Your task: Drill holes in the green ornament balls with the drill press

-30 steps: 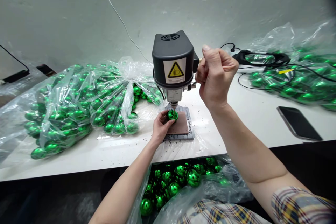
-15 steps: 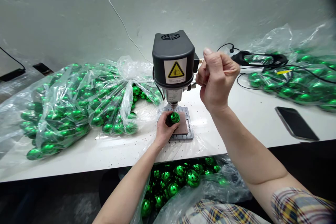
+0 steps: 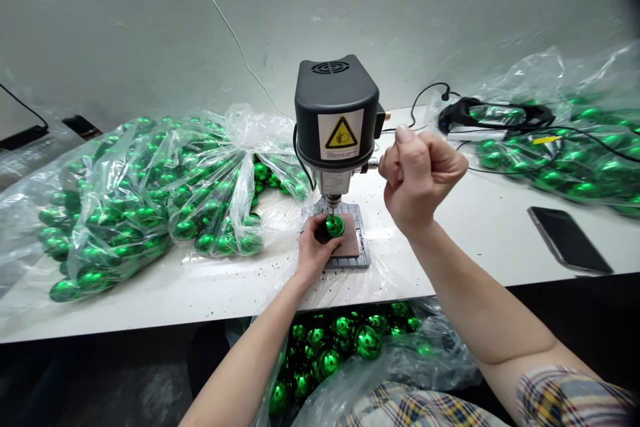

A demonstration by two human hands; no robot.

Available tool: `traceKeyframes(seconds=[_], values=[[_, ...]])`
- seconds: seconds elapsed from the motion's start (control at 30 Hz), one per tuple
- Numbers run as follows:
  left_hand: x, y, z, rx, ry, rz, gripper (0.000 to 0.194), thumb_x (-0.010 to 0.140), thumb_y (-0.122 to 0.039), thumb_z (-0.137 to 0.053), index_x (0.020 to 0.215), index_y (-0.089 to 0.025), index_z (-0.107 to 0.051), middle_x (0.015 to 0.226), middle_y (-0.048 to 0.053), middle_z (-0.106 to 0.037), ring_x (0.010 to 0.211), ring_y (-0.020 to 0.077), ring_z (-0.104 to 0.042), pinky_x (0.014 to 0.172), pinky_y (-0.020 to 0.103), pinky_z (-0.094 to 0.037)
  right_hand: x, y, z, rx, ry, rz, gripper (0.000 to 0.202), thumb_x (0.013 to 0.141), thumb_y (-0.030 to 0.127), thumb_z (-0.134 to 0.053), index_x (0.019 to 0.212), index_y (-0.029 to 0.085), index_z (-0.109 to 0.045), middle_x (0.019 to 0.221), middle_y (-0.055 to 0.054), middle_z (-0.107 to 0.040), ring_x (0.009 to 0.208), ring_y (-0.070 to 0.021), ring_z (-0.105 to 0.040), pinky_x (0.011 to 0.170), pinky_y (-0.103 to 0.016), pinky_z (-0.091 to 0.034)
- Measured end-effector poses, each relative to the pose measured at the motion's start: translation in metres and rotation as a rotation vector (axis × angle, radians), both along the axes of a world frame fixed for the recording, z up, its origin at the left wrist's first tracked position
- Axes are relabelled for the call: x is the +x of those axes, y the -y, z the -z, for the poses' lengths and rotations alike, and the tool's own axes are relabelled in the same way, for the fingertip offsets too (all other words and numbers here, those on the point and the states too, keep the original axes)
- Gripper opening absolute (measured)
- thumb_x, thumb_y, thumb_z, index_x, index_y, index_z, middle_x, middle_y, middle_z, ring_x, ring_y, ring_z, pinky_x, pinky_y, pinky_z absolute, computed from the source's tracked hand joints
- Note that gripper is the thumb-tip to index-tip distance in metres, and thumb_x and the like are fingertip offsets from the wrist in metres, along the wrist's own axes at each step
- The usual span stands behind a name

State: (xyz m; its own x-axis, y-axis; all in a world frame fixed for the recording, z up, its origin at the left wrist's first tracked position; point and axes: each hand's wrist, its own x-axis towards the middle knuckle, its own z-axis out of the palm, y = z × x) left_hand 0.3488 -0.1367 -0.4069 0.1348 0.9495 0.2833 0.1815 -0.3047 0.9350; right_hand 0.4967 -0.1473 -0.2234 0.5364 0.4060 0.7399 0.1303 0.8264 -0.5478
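A small bench drill press (image 3: 337,113) with a black motor housing stands on the table in front of me. Its bit points down onto the top of a shiny green ball (image 3: 335,225), a Christmas bauble by its look. My left hand (image 3: 314,247) is closed around the bauble from the left, keeping it on a brown pad (image 3: 353,243) over the grey slotted base (image 3: 364,260). At the press's right side, my right hand (image 3: 417,173) makes a fist around the feed lever, which is mostly hidden inside it.
Clear bags of green baubles (image 3: 125,213) lie on the left, with another bag (image 3: 575,160) at the right. An open bag of baubles (image 3: 330,360) sits below the table edge at my lap. A phone (image 3: 570,240), a black strap-like device (image 3: 495,113), cables and dark shavings are on the table.
My right fist has moved down and slightly right, and the chuck has dropped so the bit meets the bauble. My left hand still holds the bauble in place.
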Motion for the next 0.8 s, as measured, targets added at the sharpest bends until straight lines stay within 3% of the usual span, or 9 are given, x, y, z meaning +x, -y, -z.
traceKeyframes(seconds=[0.17,0.37,0.63,0.8], values=[[-0.001,0.0,-0.002,-0.009,0.016,0.016,0.053,0.068,-0.022,-0.086,0.114,-0.021,-0.059,0.117,0.008,-0.07,0.111,0.0249,-0.066,0.102,0.042,-0.05,0.003,0.002,0.02,0.165,0.089,-0.066,0.055,0.09,0.021,-0.061,0.052,0.019,-0.021,0.044,0.006,-0.023,0.038,-0.0047,-0.025,0.041,-0.028,-0.019],[-0.003,-0.003,0.001,-0.01,0.03,0.027,0.055,0.066,-0.02,-0.086,0.115,-0.02,-0.061,0.116,0.007,-0.07,0.113,0.0257,-0.066,0.102,0.043,-0.05,0.012,0.0,0.044,0.296,0.248,-0.057,0.05,0.086,0.008,-0.059,0.053,0.018,-0.023,0.046,0.006,-0.025,0.04,-0.005,-0.026,0.042,-0.027,-0.021],[-0.004,-0.005,0.006,-0.013,0.044,0.044,0.056,0.067,-0.022,-0.087,0.117,-0.021,-0.061,0.118,0.008,-0.07,0.115,0.0265,-0.065,0.104,0.044,-0.049,0.018,0.001,0.047,0.336,0.362,-0.103,0.045,0.08,0.0,-0.058,0.055,0.02,-0.025,0.051,0.006,-0.025,0.042,-0.0061,-0.03,0.044,-0.027,-0.022],[-0.005,-0.005,0.003,-0.011,0.069,0.047,0.056,0.065,-0.02,-0.087,0.114,-0.02,-0.062,0.115,0.007,-0.071,0.111,0.0255,-0.065,0.101,0.042,-0.049,0.018,0.007,0.051,0.375,0.462,-0.125,0.046,0.076,-0.005,-0.055,0.056,0.019,-0.022,0.05,0.006,-0.024,0.044,-0.0052,-0.024,0.046,-0.027,-0.022]])
